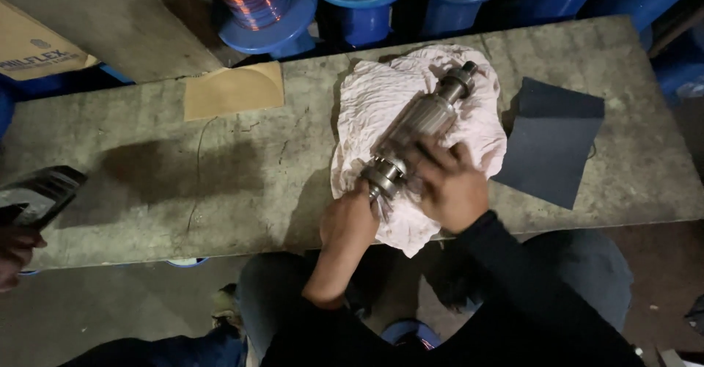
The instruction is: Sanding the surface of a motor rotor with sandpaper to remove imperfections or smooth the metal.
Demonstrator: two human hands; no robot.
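Observation:
A grey metal motor armature (419, 129) with a shaft at each end lies diagonally on a crumpled pink cloth (370, 99) spread over the worn workbench (220, 184). My left hand (350, 220) grips the armature's near end by the bearing and the cloth under it. My right hand (449, 184) rests over the lower middle of the armature, fingers curled on it. The far shaft end (462, 77) points up and to the right.
A dark sheet of sandpaper (554, 140) lies right of the cloth. A tan paper piece (233, 90) lies at the bench's back. Blue spools (264, 8), one wound with copper wire, stand behind. Another person's hand (15, 253) and a dark object (40, 191) are at far left.

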